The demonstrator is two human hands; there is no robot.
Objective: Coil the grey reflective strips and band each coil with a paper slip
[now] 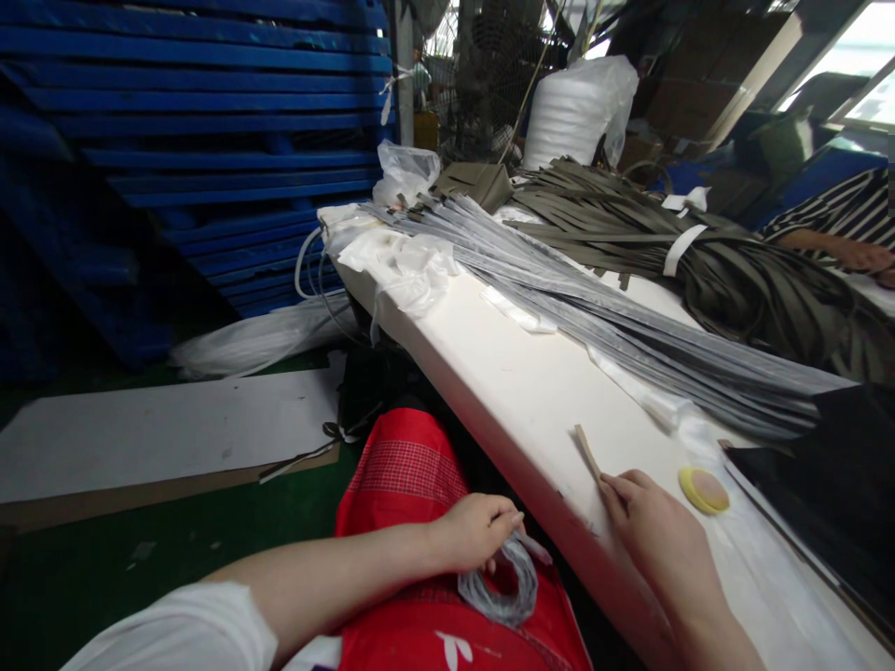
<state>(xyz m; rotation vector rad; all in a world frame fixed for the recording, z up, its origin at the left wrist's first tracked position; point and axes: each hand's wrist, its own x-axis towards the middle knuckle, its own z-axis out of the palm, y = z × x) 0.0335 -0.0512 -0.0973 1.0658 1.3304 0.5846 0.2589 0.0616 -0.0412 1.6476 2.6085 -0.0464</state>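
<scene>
Over the red apron on my lap, my left hand [482, 533] is closed on a coiled grey strip [500, 606], which hangs as a loop below the fingers. My right hand [654, 531] pinches a narrow flat brown strip [585, 449] between thumb and fingers, just above the white table [489, 373]. The strip's free end points up and left. Close to the right of that hand lies a small round yellow-rimmed piece [704, 490]. The fingertips of my left hand are partly hidden.
Long grey strips [573, 298] lie along the table. Behind them is a tied bundle of dark olive strips [699, 252]. A black sheet [832, 503] covers the right side. Blue pallets [230, 121] stand at the left. A person's striped sleeve [839, 219] shows far right.
</scene>
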